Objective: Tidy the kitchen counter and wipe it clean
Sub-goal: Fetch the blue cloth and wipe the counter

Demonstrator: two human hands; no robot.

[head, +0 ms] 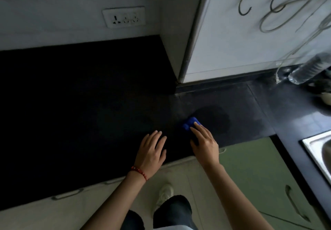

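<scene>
A blue cloth lies on the black kitchen counter, and my right hand presses down on it with the fingers over its near part. Just beyond the cloth a darker wet patch shows on the counter. My left hand rests flat on the counter to the left of the cloth, fingers spread, holding nothing. A red bead bracelet is on the left wrist.
A clear plastic bottle lies tilted at the far right by the wall, with cables hanging above it. A steel sink sits at the right edge. A wall socket is at the back. Cabinet doors with handles are below.
</scene>
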